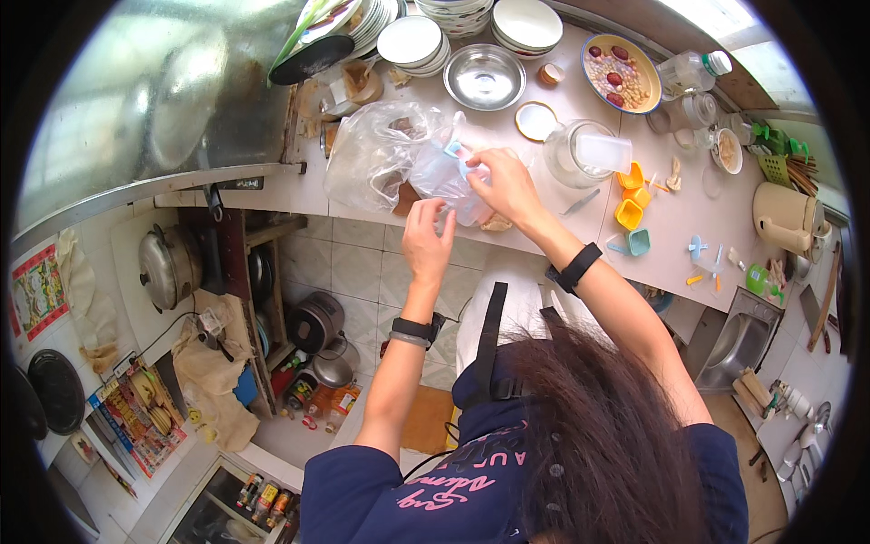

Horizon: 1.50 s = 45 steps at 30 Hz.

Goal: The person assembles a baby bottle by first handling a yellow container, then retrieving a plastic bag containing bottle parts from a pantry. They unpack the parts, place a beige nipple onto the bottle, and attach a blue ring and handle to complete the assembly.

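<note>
A clear plastic bag (pixel 437 177) with a light blue piece (pixel 454 150) at its top lies near the front edge of the counter. The fingers of my right hand (pixel 505 184) are closed on this bag, beside the blue piece; the exact pinch is partly hidden. My left hand (pixel 427 243) hovers just in front of the counter edge, fingers apart and loosely bent, with nothing seen in it. To the left of these sits a larger crumpled clear plastic bag (pixel 362 154). Something brown (pixel 406 198) shows at the counter edge by the bags.
Behind are a steel bowl (pixel 485 77), stacked plates (pixel 410 43) and a bowl of grains with red dates (pixel 622 74). A glass jar (pixel 571 154), yellow molds (pixel 630 204) and a green mold (pixel 639 241) stand on the right. A metal-edged cabinet (pixel 163 195) borders the left.
</note>
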Tool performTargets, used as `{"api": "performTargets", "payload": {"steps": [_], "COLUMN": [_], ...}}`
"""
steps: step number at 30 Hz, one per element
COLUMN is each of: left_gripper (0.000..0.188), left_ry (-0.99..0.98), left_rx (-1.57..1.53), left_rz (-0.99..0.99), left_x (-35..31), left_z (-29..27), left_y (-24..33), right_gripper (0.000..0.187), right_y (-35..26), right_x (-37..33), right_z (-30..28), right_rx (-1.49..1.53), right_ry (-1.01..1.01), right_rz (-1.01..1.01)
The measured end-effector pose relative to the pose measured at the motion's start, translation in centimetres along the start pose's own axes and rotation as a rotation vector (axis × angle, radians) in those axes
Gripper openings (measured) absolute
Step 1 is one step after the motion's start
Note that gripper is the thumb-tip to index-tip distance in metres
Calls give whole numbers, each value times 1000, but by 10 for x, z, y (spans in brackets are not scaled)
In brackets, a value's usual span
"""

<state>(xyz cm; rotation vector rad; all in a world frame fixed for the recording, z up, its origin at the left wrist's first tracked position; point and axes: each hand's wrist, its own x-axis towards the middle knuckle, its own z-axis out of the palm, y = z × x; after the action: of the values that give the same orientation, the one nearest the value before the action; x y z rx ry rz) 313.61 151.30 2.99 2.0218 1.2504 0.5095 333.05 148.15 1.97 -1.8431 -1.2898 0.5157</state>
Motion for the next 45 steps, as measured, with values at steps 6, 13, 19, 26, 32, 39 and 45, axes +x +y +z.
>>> {"api": "performTargets", "payload": {"steps": [6,13,19,26,32,39,45], "left_gripper": [22,21,17,17,27,58,59], "left_ry": [-10,4,22,84,189,266,137], "left_rx": [117,81,78,-112,-426,-525,-512], "left_rz": [190,154,100,68,-130,-415,-458], "left_x": [10,12,11,8,7,4,7], "left_z": [14,27,31,36,47,62,51], "left_y": [-1,-13,-13,-17,-34,-54,-49], "right_gripper": [21,18,22,28,29,37,42], "right_y": [-3,-4,11,28,29,29,28], "right_x": [-22,-16,34,39,33,28,31], "right_z": [0,1,20,26,25,32,30], "right_rx": [17,53,52,-29,108,191,16], "right_ry": [-102,-33,-61,-308,-304,-261,-394], "right_rz": [-16,175,275,208,341,246,363]}}
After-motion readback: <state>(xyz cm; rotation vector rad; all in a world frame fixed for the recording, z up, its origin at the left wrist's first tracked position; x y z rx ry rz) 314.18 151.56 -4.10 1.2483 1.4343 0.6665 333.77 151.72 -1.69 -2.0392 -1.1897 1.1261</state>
